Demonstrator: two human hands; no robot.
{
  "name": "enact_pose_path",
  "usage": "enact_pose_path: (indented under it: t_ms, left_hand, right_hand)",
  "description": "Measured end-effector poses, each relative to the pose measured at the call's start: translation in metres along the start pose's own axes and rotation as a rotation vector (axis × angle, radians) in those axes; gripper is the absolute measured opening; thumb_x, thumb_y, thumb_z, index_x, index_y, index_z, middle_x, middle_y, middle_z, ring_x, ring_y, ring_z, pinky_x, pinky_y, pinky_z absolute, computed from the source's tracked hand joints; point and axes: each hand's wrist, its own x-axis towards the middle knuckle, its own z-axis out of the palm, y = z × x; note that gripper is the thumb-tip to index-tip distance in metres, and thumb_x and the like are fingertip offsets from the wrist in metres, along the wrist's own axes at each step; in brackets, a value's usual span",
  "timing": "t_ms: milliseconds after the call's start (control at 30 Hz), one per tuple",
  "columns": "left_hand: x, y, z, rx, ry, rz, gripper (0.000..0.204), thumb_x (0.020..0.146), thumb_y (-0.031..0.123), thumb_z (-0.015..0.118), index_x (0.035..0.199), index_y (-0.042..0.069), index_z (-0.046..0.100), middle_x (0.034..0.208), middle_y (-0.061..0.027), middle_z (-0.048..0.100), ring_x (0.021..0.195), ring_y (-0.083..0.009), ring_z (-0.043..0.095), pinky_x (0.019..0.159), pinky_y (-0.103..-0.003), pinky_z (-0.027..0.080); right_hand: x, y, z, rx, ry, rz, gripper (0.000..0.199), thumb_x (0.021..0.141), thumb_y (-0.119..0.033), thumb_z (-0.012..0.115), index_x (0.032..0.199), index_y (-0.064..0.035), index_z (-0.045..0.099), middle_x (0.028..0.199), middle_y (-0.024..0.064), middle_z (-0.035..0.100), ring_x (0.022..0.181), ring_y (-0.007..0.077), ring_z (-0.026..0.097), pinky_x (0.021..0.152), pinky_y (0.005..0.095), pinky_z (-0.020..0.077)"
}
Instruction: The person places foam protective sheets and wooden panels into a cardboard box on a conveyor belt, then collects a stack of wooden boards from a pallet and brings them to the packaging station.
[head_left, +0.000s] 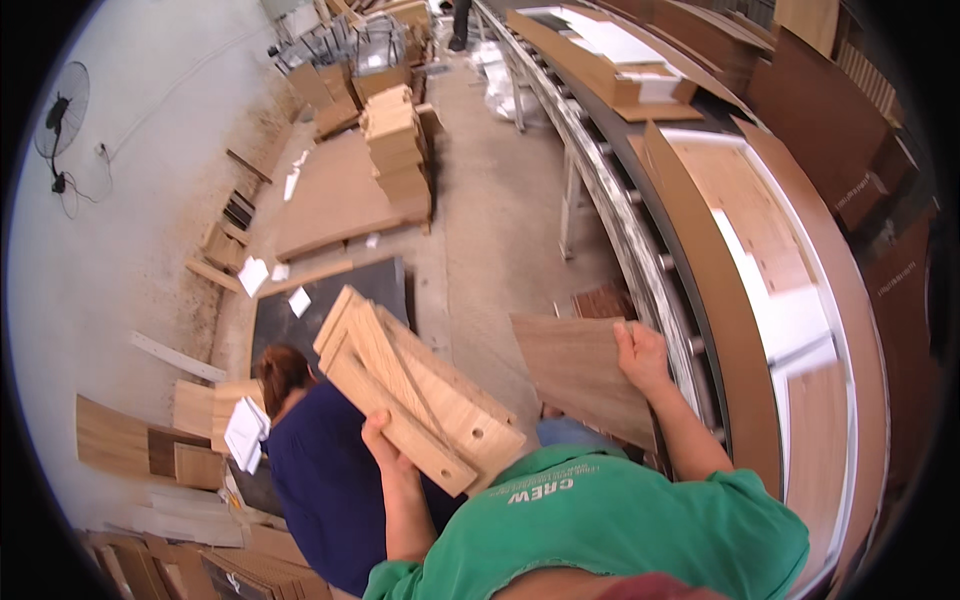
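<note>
Your left hand (385, 445) grips stacked wooden panels (415, 395); your right hand (640, 355) holds a thin board (575, 375) near the conveyor (640, 240).

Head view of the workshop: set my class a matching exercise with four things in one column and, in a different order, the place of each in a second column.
Things:
1. bundle of wooden slats
2. flat wood panel
3. fan
4. stack of wooden blocks

Places:
A. standing on the floor, far from the person
B. gripped by the right hand
C. against the pale wall
D. gripped by the left hand

Pairs: 1-D, 2-B, 3-C, 4-A
</note>
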Motion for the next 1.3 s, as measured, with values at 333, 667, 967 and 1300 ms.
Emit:
enact_pose_path:
  t_ms: [333, 667, 967, 1300]
  left_hand:
    - [0.137, -0.001, 0.067, 0.059, 0.194, 0.148, 0.058, 0.066, 0.020, 0.062, 0.116, -0.004, 0.047, 0.104, -0.0185, 0.058, 0.090, -0.0314, 0.060, 0.078, -0.042, 0.052]
    - [0.352, 0.006, 0.081, 0.099, 0.165, 0.120, 0.063, 0.066, 0.020, 0.060, 0.121, -0.002, 0.042, 0.108, -0.0176, 0.056, 0.097, -0.0324, 0.057, 0.087, -0.044, 0.048]
    - [0.611, 0.017, 0.127, 0.068, 0.093, 0.014, 0.060, 0.068, 0.021, 0.060, 0.121, -0.002, 0.042, 0.107, -0.0179, 0.055, 0.095, -0.0333, 0.057, 0.082, -0.044, 0.050]
    - [0.803, -0.017, 0.192, 0.122, -0.073, -0.153, 0.058, 0.069, 0.025, 0.060, 0.119, -0.001, 0.045, 0.110, -0.0181, 0.055, 0.096, -0.0328, 0.057, 0.083, -0.043, 0.049]
  right_hand:
    - [0.207, 0.062, 0.077, 0.186, 0.013, 0.038, 0.032, 0.088, -0.019, 0.054, 0.064, -0.0002, 0.046, 0.052, 0.0157, 0.044, 0.045, 0.0276, 0.044, 0.044, 0.0359, 0.0349]
    - [0.375, 0.128, 0.154, 0.183, 0.194, 0.167, 0.029, 0.089, -0.020, 0.055, 0.071, 0.0024, 0.055, 0.050, 0.0091, 0.044, 0.047, 0.0104, 0.038, 0.044, 0.0281, 0.0342]
    - [0.549, 0.159, 0.151, 0.241, 0.425, 0.452, 0.031, 0.091, -0.029, 0.053, 0.070, -0.0059, 0.059, 0.064, -0.0073, 0.049, 0.059, 0.0020, 0.039, 0.054, 0.0190, 0.0337]
    - [0.706, 0.326, 0.068, 0.626, 1.142, 0.742, 0.047, 0.086, -0.033, 0.059, 0.108, 0.0088, 0.056, 0.106, 0.0114, 0.060, 0.092, 0.0199, 0.058, 0.078, 0.0293, 0.0475]
